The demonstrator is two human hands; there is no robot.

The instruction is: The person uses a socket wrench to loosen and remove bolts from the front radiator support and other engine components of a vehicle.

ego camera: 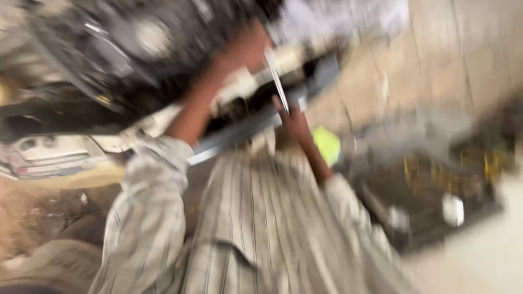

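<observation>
One head view, badly blurred. Both hands reach up to a dark engine underside [136, 49]. The right hand [291, 117] grips a slim metal tool [276, 79], its long axis near upright, tip leaning up-left. The left hand [245, 49] presses against the machinery; its grip cannot be told.

A thin, bright metal tool [276, 80] with a smooth, glossy face catches the light in the right hand [291, 117]. The left hand [245, 49] presses on dark, greasy-looking metal machinery [136, 49], matt and rough through heavy blur. The shirt [261, 218] is soft striped cloth, pale and matt. A grey metal bar [239, 130] shows a dull sheen. The floor [430, 49] looks like rough, dusty concrete.
</observation>
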